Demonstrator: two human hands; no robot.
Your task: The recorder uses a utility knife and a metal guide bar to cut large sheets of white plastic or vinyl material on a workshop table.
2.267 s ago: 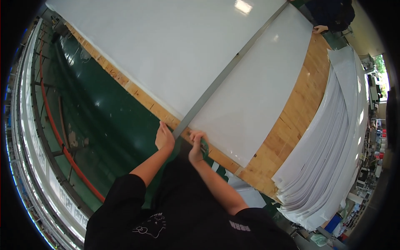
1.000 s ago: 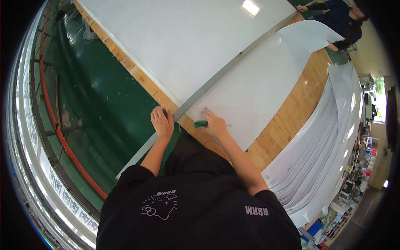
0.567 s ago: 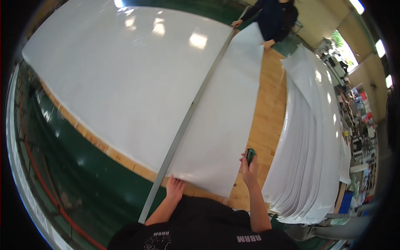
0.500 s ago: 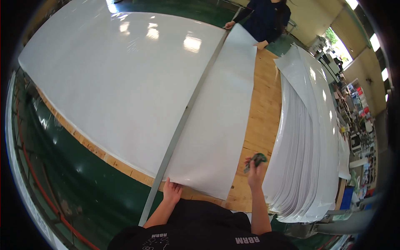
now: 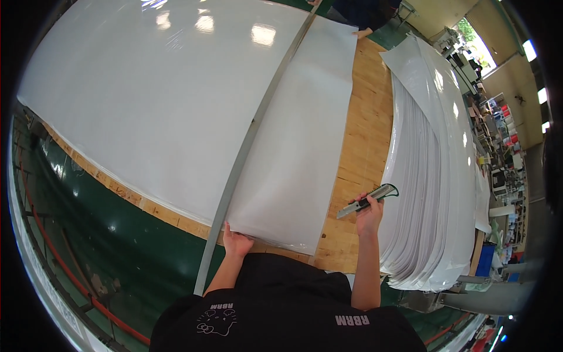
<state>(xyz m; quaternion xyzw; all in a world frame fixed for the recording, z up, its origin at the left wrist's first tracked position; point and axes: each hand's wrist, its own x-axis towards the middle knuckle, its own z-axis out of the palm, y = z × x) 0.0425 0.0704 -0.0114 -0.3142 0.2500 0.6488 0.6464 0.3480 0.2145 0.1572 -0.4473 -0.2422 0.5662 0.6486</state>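
Observation:
My right hand is closed around a utility knife with a green-edged handle, its blade end pointing left above the wooden tabletop. The strip of white sheet lies just left of it. A long grey metal straightedge crosses the white sheeting from far to near and overhangs the near edge. Beside that straightedge, my left hand is at the sheet's near edge, one digit stretched upward and the others apart, pointing right. A co-worker's hand touches the strip's far right corner.
A broad white sheet covers the table left of the straightedge. Bare wooden tabletop runs between the strip and a thick stack of white sheets on the right. An orange hose runs low at the left.
The utility knife, blurred before, now shows clearly in my right hand, which has moved a little up and right. My left hand's fingers have spread at the sheet edge. The view has shifted.

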